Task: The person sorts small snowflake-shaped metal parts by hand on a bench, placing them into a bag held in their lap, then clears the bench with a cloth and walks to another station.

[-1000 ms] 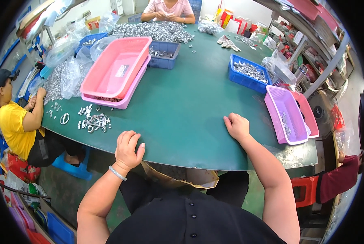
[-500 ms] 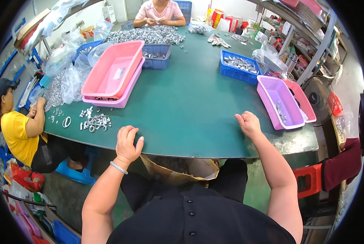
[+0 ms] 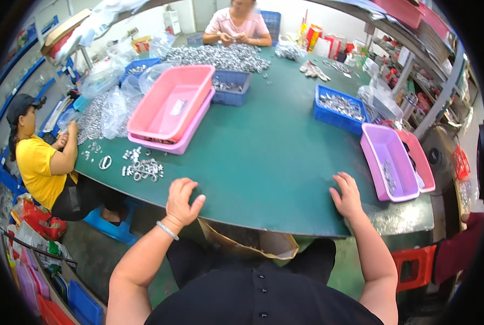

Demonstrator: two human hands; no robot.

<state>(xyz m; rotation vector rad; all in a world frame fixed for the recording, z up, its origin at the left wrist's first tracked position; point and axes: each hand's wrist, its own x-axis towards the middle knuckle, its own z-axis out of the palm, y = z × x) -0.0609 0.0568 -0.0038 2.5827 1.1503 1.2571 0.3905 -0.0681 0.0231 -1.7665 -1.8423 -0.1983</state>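
My left hand rests at the near edge of the green table, fingers stretched out and thumb apart, holding nothing. Just beyond and to its left lies a small heap of silvery metal rings and little metal parts. A single larger metal ring lies left of that heap. On the right, my right hand is over the table near its front edge, also empty, with thumb and fingers apart. Nearest to it is a purple plastic basket with some small metal parts inside.
Stacked pink trays stand at the left, a blue bin behind them. Another blue bin of metal parts is at right. A large metal heap lies far back. Co-workers sit left and opposite. An open sack is below the edge.
The view has shifted, so the table and its things appear lower and farther right. My right hand's fingers have opened out from a looser curl; my left hand stays spread.
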